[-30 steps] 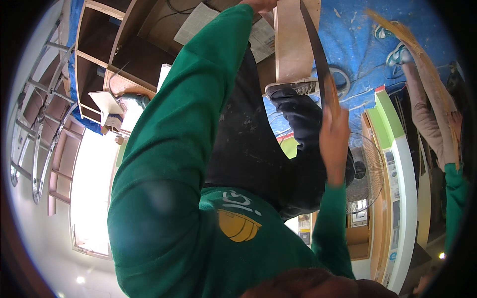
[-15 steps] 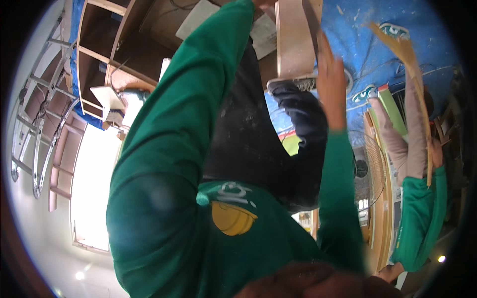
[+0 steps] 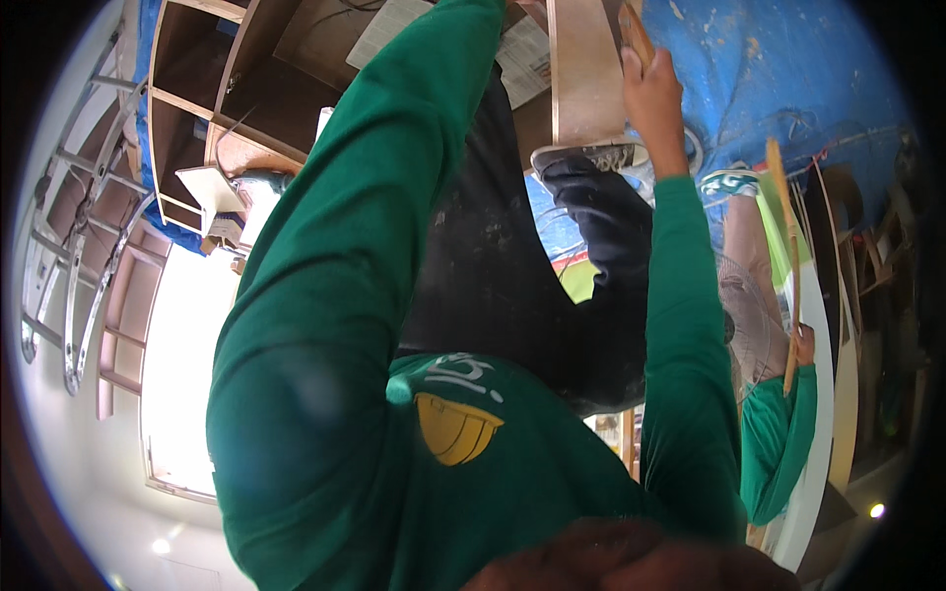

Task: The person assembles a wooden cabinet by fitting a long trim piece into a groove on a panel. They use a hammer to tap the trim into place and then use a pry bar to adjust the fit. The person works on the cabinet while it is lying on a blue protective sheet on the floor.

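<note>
My right hand (image 3: 654, 91) is closed around a wooden-handled tool (image 3: 639, 35). A dark flat part shows beside the handle, and the top edge of the picture cuts the tool off, so its exact kind is unclear. The tool is beside a pale wooden panel (image 3: 583, 79) of an open cabinet. My left arm (image 3: 365, 197) reaches up across the cabinet. Only a sliver of my left hand (image 3: 532, 10) shows at the top edge near the panel, its fingers out of sight.
Brown cabinet compartments (image 3: 197, 59) stand at the upper left, with newspaper (image 3: 524, 57) inside nearby. A blue sheet (image 3: 759, 69) covers the floor. At right, a co-worker in a green sleeve (image 3: 778, 433) holds a long stick (image 3: 791, 246). A metal ladder (image 3: 84, 227) leans far left.
My right hand has moved up with the tool, whose handle now tilts differently. The co-worker has shifted left, and the long stick has moved left and lower.
</note>
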{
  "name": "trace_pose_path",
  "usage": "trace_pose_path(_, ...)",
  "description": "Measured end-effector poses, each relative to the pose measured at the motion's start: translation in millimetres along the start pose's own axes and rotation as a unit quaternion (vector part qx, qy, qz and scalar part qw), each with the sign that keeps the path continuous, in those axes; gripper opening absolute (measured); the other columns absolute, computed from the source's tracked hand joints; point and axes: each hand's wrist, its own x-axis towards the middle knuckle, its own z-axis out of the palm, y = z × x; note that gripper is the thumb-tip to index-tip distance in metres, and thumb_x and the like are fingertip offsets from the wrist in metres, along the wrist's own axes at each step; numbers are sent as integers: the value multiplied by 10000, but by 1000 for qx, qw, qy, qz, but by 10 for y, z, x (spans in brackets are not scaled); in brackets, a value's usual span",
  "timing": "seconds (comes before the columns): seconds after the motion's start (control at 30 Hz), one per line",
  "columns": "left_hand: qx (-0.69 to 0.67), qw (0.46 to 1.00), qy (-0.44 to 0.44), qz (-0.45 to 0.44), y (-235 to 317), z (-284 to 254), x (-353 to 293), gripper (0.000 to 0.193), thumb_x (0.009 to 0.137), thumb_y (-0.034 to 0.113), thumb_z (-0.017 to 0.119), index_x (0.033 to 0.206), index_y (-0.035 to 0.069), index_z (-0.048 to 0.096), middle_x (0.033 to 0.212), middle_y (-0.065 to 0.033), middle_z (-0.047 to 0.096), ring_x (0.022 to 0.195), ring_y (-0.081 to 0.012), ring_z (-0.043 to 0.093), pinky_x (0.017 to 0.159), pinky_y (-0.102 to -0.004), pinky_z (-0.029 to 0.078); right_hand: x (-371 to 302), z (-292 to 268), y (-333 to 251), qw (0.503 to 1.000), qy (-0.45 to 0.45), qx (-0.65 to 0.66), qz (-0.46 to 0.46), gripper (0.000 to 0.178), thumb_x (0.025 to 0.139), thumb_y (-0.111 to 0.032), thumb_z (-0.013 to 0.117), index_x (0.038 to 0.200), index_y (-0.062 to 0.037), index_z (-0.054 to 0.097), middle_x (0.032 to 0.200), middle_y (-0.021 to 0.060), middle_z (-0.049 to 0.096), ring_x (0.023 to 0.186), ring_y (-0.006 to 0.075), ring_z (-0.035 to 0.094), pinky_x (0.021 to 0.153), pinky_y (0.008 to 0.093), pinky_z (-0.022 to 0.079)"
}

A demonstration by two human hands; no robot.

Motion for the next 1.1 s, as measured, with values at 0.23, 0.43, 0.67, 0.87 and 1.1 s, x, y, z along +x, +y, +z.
trace_pose_path(0.23,94,991,-90,-2,-162,-244,-194,397,1036,303,408,1236,59,651,1119,-180,742,998,-386,726,1015,-698,425,-1939,-1472,-502,987,-92,7,133,389,1057,-286,577,1251,48,538,1084,330,639,1059,514,625,874,521,482)
trace_pose_path(0.43,7,995,-89,-45,173,-475,-78,530,1050,341,359,1479,57,484,1216,-168,727,1114,-377,700,1084,-732,340,98,330,176,999,30,28,-13,407,1042,-352,577,1132,43,536,1019,372,653,1009,609,580,819,602,501)
trace_pose_path(0.67,28,990,-125,-63,-20,-493,-177,462,1051,350,367,1399,130,577,1314,-148,691,1203,-322,670,1126,-703,305,-823,-512,-168,998,-55,-18,21,406,1055,-344,563,1219,25,520,1050,369,654,1037,585,598,819,600,496)
trace_pose_path(0.87,83,983,-163,17,113,-462,-182,470,1049,305,367,1448,117,529,1382,-173,632,1195,-357,662,1115,-757,289,-1701,-1109,-164,996,-71,-16,42,352,1047,-261,592,1261,14,538,1035,332,669,1036,539,631,817,534,508)
trace_pose_path(1.1,47,990,-131,26,234,-372,-84,466,1061,327,360,1386,80,584,1357,-184,636,1214,-346,651,1090,-750,344,479,304,-39,999,14,28,7,430,1035,-367,584,1136,46,522,1032,404,640,1037,607,579,810,631,481)
